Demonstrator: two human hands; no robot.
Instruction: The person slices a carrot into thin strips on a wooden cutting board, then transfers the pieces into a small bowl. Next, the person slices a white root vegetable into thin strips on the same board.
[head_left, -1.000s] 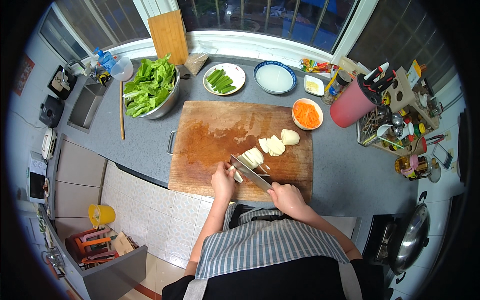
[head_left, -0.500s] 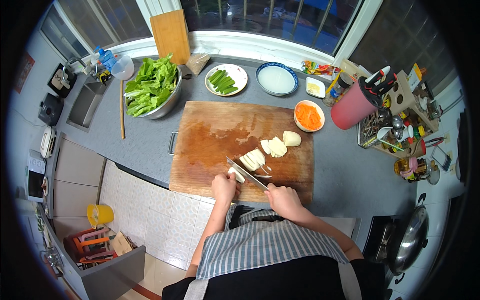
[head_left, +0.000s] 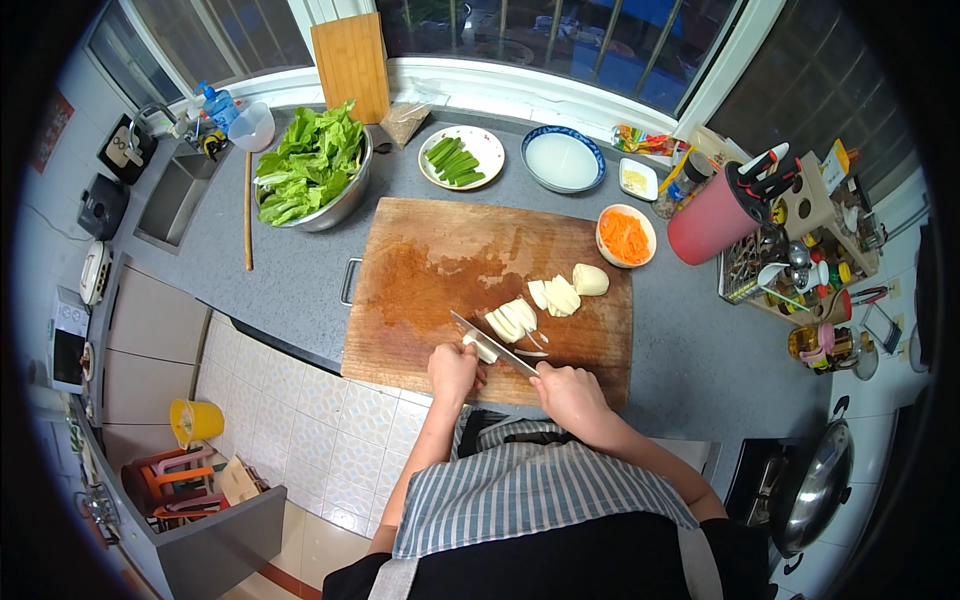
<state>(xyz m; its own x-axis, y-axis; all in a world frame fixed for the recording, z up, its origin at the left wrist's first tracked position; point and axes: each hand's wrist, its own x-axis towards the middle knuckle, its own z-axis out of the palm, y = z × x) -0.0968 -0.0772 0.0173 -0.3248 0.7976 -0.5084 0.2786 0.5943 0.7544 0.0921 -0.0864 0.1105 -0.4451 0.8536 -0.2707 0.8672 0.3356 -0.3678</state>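
My right hand (head_left: 573, 395) is wrapped round the handle of a kitchen knife (head_left: 497, 347), whose blade slants up to the left over the wooden cutting board (head_left: 410, 300). Against the blade's left side, my left hand (head_left: 456, 372) presses a pale vegetable piece (head_left: 480, 348) to the board with curled fingers. Just beyond the blade lie pale slices (head_left: 512, 320), with thin slivers by them. Farther up to the right are more cut pieces (head_left: 556, 295) and an uncut-looking pale chunk (head_left: 590, 280). The vegetable's exact kind is unclear.
Behind the board stand a steel bowl of leafy greens (head_left: 312, 165), a plate of green stalks (head_left: 455, 160), a blue-rimmed dish (head_left: 562, 158) and a small dish (head_left: 638, 180). A bowl of shredded carrot (head_left: 625, 236) touches the board's right corner area. A red knife block (head_left: 710, 222) stands right.
The whole view has shifted slightly. Both hands stay nearly in place, with the blade still against the pale piece under my left fingers.
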